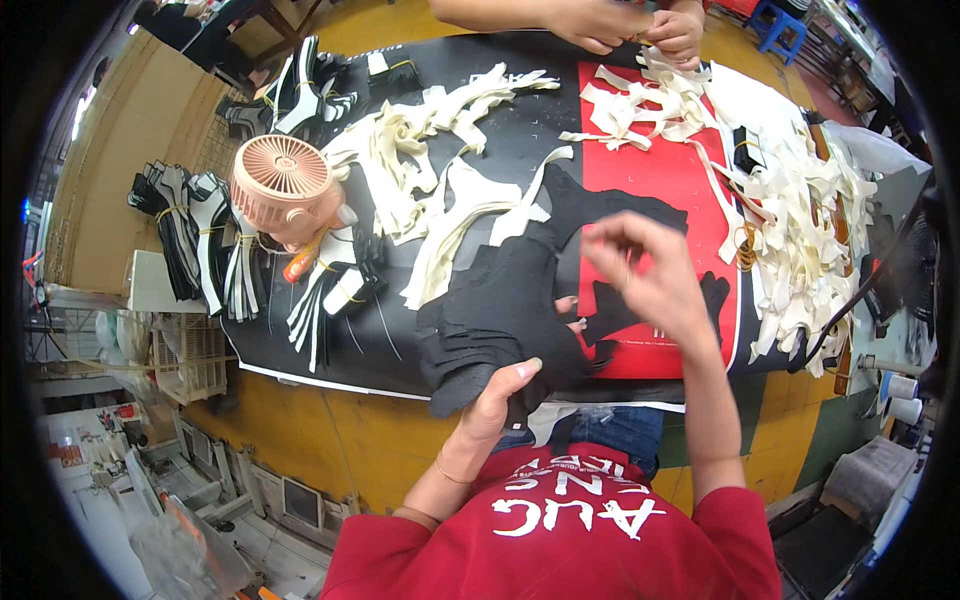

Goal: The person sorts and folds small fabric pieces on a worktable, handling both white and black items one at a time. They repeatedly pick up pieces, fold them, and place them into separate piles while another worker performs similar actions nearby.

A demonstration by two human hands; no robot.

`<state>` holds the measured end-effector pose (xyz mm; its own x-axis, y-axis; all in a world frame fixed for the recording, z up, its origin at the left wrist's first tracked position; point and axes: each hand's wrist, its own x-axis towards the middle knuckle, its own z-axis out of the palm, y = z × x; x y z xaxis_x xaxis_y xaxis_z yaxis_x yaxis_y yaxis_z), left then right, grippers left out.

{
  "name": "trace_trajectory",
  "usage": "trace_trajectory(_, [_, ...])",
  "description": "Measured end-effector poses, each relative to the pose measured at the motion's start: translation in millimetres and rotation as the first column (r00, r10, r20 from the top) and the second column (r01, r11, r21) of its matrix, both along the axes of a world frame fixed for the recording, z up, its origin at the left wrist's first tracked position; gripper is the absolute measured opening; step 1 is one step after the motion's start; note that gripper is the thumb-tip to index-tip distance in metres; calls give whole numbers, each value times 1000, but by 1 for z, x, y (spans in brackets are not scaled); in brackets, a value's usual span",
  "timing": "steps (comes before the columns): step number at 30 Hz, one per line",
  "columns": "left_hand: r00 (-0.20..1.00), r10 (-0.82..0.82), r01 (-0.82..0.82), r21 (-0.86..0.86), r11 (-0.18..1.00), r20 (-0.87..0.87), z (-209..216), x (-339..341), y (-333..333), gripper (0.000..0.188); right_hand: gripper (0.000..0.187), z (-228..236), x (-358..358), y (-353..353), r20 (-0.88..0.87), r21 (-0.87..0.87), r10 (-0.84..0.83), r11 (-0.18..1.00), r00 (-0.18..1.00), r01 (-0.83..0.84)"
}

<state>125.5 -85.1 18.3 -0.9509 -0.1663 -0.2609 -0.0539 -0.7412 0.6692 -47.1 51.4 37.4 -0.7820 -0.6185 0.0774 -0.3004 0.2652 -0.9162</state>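
Note:
My left hand (497, 392) grips a thick stack of black cut fabric pieces (490, 310). Its thumb presses on the near edge, and fingertips show at the stack's right side. Over the red part of the table covering, my right hand (645, 270) is raised just right of the stack, its thumb and fingers curled together. Whatever may be between them is too small to make out. More black fabric (625, 210) lies behind and under the right hand. Cream fabric strips (465, 200) lie loose beyond the stack.
A pink fan (287, 185) stands at the left among tied bundles of black and white pieces (180, 225). Cream scraps (800, 240) are heaped at the right. Across the table, another person's hands (640, 28) work above cream strips (650, 105). A blue stool (780, 28) is farther back.

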Motion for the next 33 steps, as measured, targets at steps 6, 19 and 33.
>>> trace_trajectory(6, [987,-110,155,-538,829,115,0,3,2,58,59,17,62,0,-138,-26,-172,985,975,170])
trace_trajectory(19, [982,-174,174,-716,676,74,0,8,5,32,42,38,64,8,-419,79,141,990,897,-119])
trace_trajectory(33, [962,-219,212,58,976,165,-13,15,9,55,26,32,75,16,-684,167,102,986,722,20])
